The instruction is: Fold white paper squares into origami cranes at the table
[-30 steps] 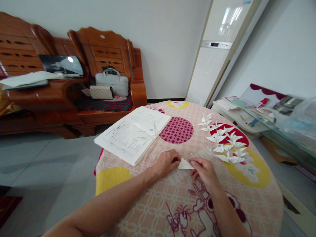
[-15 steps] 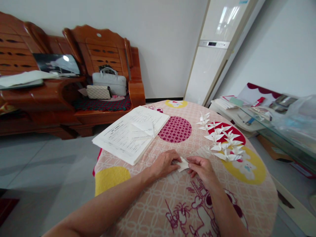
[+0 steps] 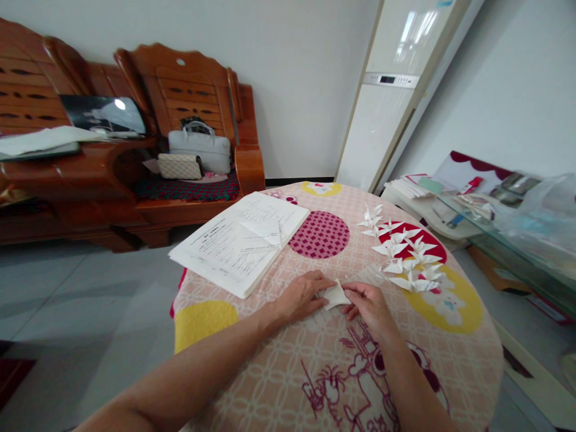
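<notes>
Between my hands, low over the tablecloth, is a small folded piece of white paper (image 3: 335, 295). My left hand (image 3: 306, 294) grips its left side, with the index finger reaching along the top edge. On the right side, my right hand (image 3: 365, 301) pinches the paper between thumb and fingers. Its lower edge curves inward, and a pointed corner stands up at the top. Beyond my right hand, several white folded paper cranes (image 3: 407, 249) sit in a cluster. A clear ruler-like strip (image 3: 366, 275) lies partly under my hands.
A thick stack of printed sheets (image 3: 216, 246) lies at the table's left, a folded paper (image 3: 261, 234) on top. To the right stands a glass shelf (image 3: 508, 246) with a plastic bag (image 3: 540, 210). Wooden chairs (image 3: 189, 90) holding bags and a tall white air conditioner (image 3: 382, 108) stand behind.
The left index finger has stretched out along the paper's top edge, and more of the paper shows between my hands. The cranes and the stack stay in place.
</notes>
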A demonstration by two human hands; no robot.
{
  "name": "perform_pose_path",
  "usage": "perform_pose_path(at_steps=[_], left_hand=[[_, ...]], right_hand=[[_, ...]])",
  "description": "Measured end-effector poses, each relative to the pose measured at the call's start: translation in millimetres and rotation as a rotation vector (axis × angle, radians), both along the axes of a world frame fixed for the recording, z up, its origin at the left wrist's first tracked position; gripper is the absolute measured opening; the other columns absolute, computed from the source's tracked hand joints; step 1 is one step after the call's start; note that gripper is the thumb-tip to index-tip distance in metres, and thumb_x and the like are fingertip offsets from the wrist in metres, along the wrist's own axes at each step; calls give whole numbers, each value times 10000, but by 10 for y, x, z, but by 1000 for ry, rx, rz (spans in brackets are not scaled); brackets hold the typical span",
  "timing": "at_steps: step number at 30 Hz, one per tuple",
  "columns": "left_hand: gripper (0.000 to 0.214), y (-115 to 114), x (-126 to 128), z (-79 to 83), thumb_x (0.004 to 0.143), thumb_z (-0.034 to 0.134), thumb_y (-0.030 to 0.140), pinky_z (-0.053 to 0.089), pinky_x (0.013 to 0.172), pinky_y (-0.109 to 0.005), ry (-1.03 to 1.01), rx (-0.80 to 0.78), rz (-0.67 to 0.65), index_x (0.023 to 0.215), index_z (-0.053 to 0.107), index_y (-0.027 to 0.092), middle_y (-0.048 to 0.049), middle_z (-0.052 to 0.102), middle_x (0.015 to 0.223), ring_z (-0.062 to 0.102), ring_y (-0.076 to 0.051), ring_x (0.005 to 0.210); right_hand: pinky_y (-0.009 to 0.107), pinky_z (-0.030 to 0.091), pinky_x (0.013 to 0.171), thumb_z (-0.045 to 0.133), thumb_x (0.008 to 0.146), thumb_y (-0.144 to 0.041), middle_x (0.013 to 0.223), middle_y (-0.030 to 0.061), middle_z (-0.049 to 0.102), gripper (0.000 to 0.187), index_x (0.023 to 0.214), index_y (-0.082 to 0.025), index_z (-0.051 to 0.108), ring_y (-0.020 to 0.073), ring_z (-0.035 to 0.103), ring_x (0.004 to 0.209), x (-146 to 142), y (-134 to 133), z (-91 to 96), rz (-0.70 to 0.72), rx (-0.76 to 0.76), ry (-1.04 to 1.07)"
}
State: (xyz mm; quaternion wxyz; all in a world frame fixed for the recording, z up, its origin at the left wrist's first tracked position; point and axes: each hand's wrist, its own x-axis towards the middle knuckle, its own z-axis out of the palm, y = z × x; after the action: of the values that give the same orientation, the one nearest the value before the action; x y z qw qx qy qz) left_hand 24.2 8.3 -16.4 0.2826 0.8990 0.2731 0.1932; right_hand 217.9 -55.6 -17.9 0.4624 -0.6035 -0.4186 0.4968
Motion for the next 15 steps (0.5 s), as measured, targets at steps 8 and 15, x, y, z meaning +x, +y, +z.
perform_pose_path(at_steps=[8, 15], left_hand=[[440, -8, 4, -42, 844, 578, 197, 449, 887, -320, 46, 86, -8, 1280, 568, 254, -63, 575, 1051, 548, -206, 984], [384, -10, 17, -39, 848, 559, 178, 448, 879, -306, 79, 136, -31, 1227, 579, 234, -64, 564, 1060, 536, -198, 981]], right_hand=[[222, 474, 395, 657, 705, -323, 620, 48, 701, 307, 918, -110, 715, 158, 625, 478, 19, 8, -27, -1, -16, 27], [246, 524, 490, 648, 706, -265, 753, 63, 735, 392, 1067, -116, 691, 159, 664, 564, 88, -18, -7, 72, -23, 163]])
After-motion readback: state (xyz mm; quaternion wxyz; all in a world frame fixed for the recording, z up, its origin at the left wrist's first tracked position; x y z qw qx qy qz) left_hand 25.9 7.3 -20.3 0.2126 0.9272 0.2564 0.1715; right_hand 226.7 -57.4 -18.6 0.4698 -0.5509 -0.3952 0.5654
